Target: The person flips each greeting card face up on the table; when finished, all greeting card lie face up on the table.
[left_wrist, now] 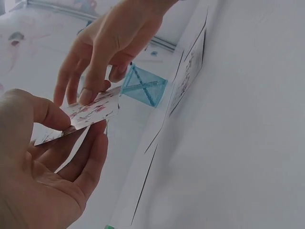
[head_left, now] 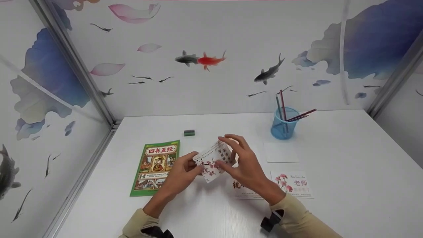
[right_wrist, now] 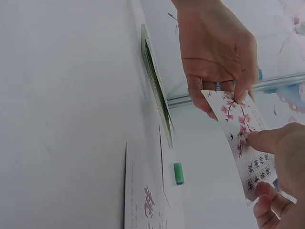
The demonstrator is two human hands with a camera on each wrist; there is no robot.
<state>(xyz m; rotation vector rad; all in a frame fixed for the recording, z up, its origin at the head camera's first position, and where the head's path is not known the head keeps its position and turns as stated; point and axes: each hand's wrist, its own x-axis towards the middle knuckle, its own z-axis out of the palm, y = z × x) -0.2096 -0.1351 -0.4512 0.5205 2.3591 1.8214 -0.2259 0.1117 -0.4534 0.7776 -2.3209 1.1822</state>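
Both hands hold up a white card (head_left: pixel 211 167) printed with pink blossoms and dark characters, above the table. The left hand (head_left: pixel 181 173) pinches one end of it, thumb on the printed face and fingers beneath. At the opposite end the right hand (head_left: pixel 246 165) has its thumb on the print and fingertips at the edges; the right wrist view shows this card (right_wrist: pixel 238 126) slightly bowed between the two hands. Below the right hand lies a card (head_left: pixel 238 190) with large dark red characters, partly hidden. Beside that is a card (head_left: pixel 294 185) with pink carnations.
A green-bordered book (head_left: pixel 153 168) lies left, near the left forearm. Behind it sits a small green block (head_left: pixel 189 133). At the back right stands a blue mesh pen cup (head_left: pixel 282 129) with several pencils. A blank white card (head_left: pixel 282 153) lies in front of the cup.
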